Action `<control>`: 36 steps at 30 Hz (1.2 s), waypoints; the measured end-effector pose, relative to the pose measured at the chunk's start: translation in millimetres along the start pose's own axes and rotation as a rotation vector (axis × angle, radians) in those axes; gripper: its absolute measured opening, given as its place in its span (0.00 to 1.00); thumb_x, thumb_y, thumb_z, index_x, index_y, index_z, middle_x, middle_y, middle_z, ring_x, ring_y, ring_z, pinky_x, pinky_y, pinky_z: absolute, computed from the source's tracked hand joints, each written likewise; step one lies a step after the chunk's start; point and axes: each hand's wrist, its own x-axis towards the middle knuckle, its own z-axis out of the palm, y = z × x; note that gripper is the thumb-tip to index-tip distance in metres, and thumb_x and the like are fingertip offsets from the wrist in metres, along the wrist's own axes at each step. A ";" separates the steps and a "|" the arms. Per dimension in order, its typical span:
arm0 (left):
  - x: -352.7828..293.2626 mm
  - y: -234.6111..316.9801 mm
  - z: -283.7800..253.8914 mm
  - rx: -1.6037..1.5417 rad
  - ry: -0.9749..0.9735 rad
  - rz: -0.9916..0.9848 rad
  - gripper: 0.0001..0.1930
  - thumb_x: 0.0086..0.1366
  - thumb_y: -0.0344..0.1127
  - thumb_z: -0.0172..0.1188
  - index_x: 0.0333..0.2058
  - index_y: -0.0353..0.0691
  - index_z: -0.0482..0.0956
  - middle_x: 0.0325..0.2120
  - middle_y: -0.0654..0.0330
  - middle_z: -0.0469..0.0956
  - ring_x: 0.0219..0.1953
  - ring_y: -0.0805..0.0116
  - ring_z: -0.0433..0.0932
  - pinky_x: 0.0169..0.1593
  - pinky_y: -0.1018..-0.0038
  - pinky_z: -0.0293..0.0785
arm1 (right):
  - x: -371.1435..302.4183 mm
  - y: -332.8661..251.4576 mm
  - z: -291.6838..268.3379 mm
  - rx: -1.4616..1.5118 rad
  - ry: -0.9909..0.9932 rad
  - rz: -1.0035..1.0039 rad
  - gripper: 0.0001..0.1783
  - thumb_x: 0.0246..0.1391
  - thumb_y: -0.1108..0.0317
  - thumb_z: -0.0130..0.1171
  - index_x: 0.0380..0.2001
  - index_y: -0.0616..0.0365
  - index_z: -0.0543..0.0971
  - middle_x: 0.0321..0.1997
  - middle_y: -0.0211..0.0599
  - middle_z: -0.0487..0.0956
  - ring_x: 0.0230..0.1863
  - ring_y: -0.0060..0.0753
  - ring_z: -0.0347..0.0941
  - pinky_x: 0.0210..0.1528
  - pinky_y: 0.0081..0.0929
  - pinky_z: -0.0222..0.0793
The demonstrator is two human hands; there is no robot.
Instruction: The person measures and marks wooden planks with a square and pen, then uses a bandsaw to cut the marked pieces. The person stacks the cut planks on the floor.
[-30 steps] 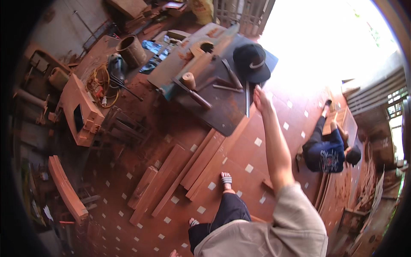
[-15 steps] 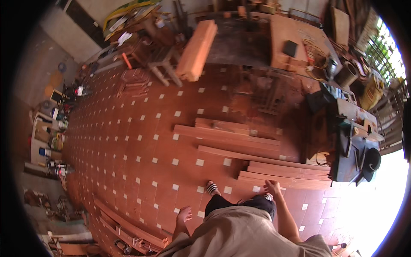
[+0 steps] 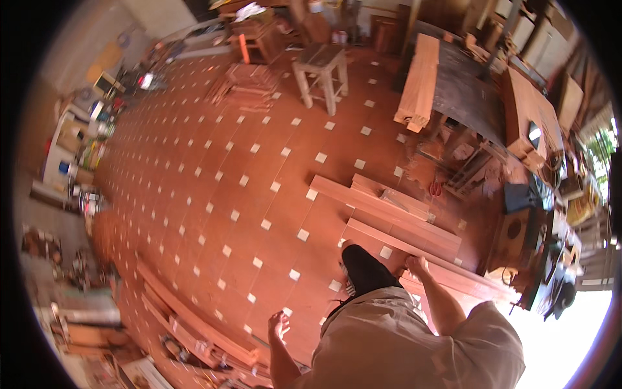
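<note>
My left hand (image 3: 278,326) hangs low at my left side over the tiled floor. Its fingers are loosely bent and apart, with nothing in them. My right hand (image 3: 417,265) is in front of my right side, its fingers curled in and no object showing in it. In the picture it overlaps the edge of a long reddish plank (image 3: 427,254) lying on the floor; I see no grip on the wood. Beyond this plank lie another long board (image 3: 389,211) and a shorter piece (image 3: 369,186). More boards by my right leg are partly hidden by my arm and shirt.
A wooden stool (image 3: 321,61) stands ahead, near a pile of short wooden pieces (image 3: 249,81). At the right, a dark workbench (image 3: 463,91) bears a thick stack of beams (image 3: 420,81). Long timbers (image 3: 194,314) lie on the floor at the lower left.
My view has turned left, so the stool, bench and planks sit further right. My left leg has stepped forward. The right hand's fingers, spread before, are now curled in.
</note>
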 end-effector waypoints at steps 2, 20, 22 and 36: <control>20.6 45.4 -4.4 0.009 -0.039 -0.009 0.31 0.77 0.50 0.60 0.72 0.48 0.66 0.69 0.48 0.71 0.67 0.42 0.74 0.65 0.40 0.74 | 37.3 -65.8 -2.3 -0.179 0.084 -0.145 0.21 0.65 0.54 0.54 0.40 0.59 0.89 0.41 0.60 0.88 0.43 0.57 0.88 0.45 0.54 0.83; 224.3 642.0 74.0 0.243 -0.083 0.133 0.31 0.77 0.50 0.60 0.72 0.50 0.64 0.69 0.49 0.72 0.68 0.41 0.74 0.66 0.41 0.72 | 164.7 -589.4 -224.2 0.411 0.380 -0.369 0.27 0.66 0.45 0.61 0.38 0.63 0.85 0.33 0.55 0.86 0.40 0.61 0.85 0.45 0.50 0.79; 245.4 695.4 99.3 0.327 -0.150 0.090 0.31 0.76 0.49 0.60 0.72 0.48 0.65 0.69 0.48 0.72 0.68 0.41 0.73 0.66 0.41 0.71 | 163.6 -611.8 -251.5 0.471 0.485 -0.378 0.24 0.66 0.49 0.62 0.37 0.65 0.85 0.31 0.53 0.86 0.37 0.56 0.86 0.43 0.45 0.79; 94.1 1210.0 574.4 0.978 -1.052 1.138 0.11 0.69 0.36 0.72 0.28 0.40 0.85 0.21 0.73 0.71 0.25 0.83 0.64 0.30 0.78 0.62 | 214.8 -675.4 -415.2 0.651 1.234 0.074 0.11 0.63 0.63 0.68 0.38 0.61 0.85 0.38 0.51 0.86 0.42 0.57 0.84 0.47 0.45 0.80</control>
